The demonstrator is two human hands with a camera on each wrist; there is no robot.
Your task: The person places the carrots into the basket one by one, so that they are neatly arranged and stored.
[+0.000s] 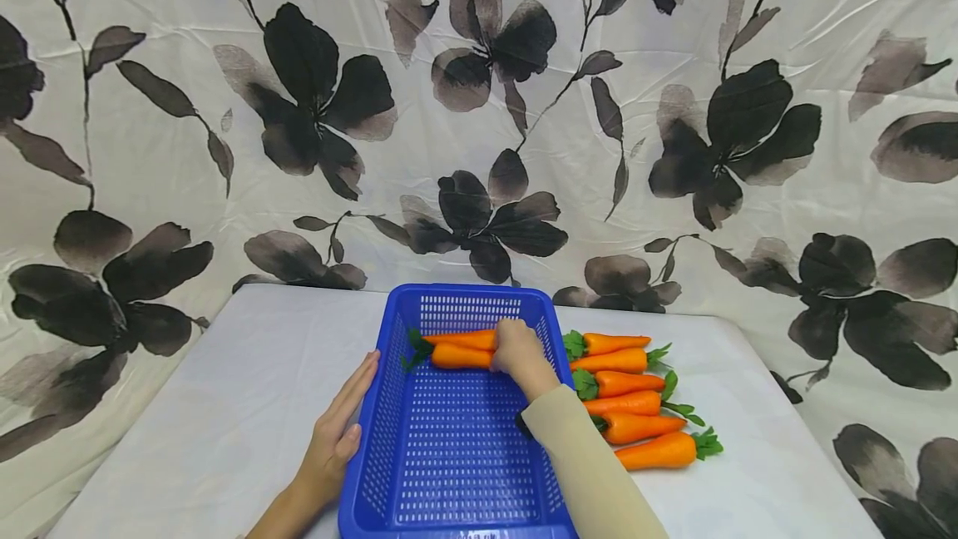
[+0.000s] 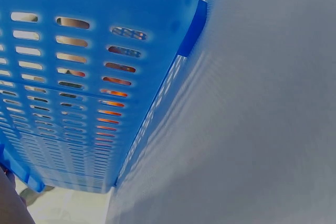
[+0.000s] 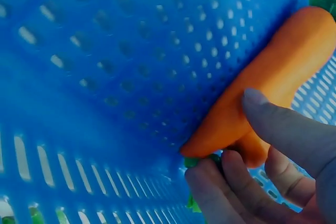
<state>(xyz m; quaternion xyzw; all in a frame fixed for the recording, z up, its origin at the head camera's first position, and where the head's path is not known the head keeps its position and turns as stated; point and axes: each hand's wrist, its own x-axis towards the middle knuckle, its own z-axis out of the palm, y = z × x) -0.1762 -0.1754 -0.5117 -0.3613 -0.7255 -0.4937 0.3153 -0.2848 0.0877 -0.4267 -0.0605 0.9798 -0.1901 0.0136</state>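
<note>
Two orange carrots with green tops lie side by side near the far end of a blue perforated basket [image 1: 464,447], tops toward the left. My right hand [image 1: 520,352] reaches inside and grips the front carrot [image 1: 458,357] by its right, narrow end. In the right wrist view the thumb presses on that carrot [image 3: 283,56], with the other fingers curled beneath it. The rear carrot [image 1: 456,338] lies just behind, partly hidden by the hand. Against the basket's left outer side rests my left hand [image 1: 337,435], fingers extended along the wall [image 2: 152,3].
To the right of the basket, several carrots [image 1: 636,429] lie in a column on the white table [image 1: 247,406], their tops pointing alternately left and right. My right sleeve overlaps the basket's right rim. A flower-patterned cloth [image 1: 584,156] hangs behind the table.
</note>
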